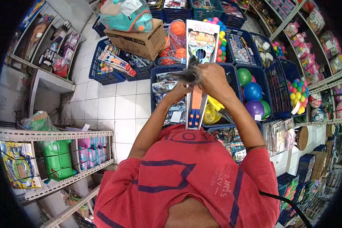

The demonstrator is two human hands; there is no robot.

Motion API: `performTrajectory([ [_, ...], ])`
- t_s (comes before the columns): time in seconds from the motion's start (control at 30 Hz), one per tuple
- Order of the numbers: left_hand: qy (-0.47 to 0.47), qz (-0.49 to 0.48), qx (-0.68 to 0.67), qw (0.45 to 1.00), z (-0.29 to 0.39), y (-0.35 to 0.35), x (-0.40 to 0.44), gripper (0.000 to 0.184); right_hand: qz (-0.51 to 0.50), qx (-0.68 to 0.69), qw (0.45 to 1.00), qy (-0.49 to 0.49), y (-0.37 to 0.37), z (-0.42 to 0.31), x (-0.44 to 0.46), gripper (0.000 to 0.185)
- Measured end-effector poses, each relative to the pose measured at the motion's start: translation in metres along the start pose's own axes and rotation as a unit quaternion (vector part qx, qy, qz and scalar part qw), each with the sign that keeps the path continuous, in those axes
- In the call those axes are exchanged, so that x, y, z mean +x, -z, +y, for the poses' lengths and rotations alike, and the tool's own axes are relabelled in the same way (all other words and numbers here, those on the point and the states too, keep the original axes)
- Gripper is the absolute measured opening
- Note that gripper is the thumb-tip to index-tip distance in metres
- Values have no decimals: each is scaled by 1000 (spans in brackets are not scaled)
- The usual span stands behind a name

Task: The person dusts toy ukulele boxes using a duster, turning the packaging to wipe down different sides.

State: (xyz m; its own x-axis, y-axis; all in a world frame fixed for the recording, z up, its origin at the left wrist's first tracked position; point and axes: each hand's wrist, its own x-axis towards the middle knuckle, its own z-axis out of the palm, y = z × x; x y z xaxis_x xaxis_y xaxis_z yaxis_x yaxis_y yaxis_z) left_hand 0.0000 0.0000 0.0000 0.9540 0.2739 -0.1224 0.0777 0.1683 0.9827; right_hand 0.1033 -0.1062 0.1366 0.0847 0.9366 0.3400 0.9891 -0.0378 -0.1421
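Boxed ukulele (196, 99), long axis outward, headstock (194, 117) chestward; right hand (216, 79) gripping bristles (191, 75); left hand (177, 93), grip unclear

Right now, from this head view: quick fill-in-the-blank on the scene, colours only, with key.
1. The left hand and right hand are at a boxed toy ukulele whose tuning pegs are ____.
2. The person's shirt is mainly ____.
3. The cardboard carton rests on plastic crates coloured ____.
4. Grouped with the large blue ball and the green balls is a large ____ ball.

Missing words: orange; red; blue; purple.
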Motion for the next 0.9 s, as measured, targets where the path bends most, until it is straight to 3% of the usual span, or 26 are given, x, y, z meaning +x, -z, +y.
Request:
performTrajectory([
  [0.07, -49, 72, 5, 996, 7, -7, -6, 40, 40, -17, 999, 1, -3, 1, 0, 19],
  [0.17, 46, 9, -76, 996, 16, -15, -15, 36, -121, 46, 992, 4, 8, -6, -10, 15],
  [0.2, 24, 23, -141, 989, 3, -19, -12, 38, -105, 54, 993, 7, 5, -5, -12, 15],
  [0.3, -67, 2, -95, 993, -8, -5, 0, 42, -53, 21, 998, -40, 9, -6, -3, 13],
  [0.33, -59, 10, -105, 993, -7, -4, -1, 42, 47, 22, 999, -14, 5, -5, 0, 11],
  [0.4, -45, 25, -129, 990, -3, -8, -6, 44, 40, 34, 998, -30, -1, -5, -3, 11],
  [0.43, 8, 10, -117, 993, 4, -8, -8, 46, 37, 40, 998, -37, -1, -6, -3, 11],
  [0.47, 61, -5, -104, 993, 12, -6, -13, 47, -57, 44, 997, -32, 3, -9, -5, 12],
  [0.53, 103, -21, -106, 989, 11, -5, -12, 50, -89, 50, 994, -30, 0, -7, -7, 11],
  [0.6, 79, -21, -134, 988, -5, -3, -4, 53, -107, 30, 992, -58, -1, -2, -6, 12],
  [0.7, -49, 11, -160, 986, -19, -7, 3, 51, 81, 45, 994, -56, 1, -4, 0, 17],
  [0.73, -52, 21, -130, 990, -22, -6, 4, 51, 78, 37, 995, -47, -3, -1, 0, 20],
  [0.83, 21, -8, -95, 995, -16, -3, 0, 60, -75, 46, 995, -37, 1, -3, -6, 18],
  [0.9, 58, -36, -116, 991, -21, 3, 3, 65, -99, 44, 993, -47, -3, 1, -4, 17],
])
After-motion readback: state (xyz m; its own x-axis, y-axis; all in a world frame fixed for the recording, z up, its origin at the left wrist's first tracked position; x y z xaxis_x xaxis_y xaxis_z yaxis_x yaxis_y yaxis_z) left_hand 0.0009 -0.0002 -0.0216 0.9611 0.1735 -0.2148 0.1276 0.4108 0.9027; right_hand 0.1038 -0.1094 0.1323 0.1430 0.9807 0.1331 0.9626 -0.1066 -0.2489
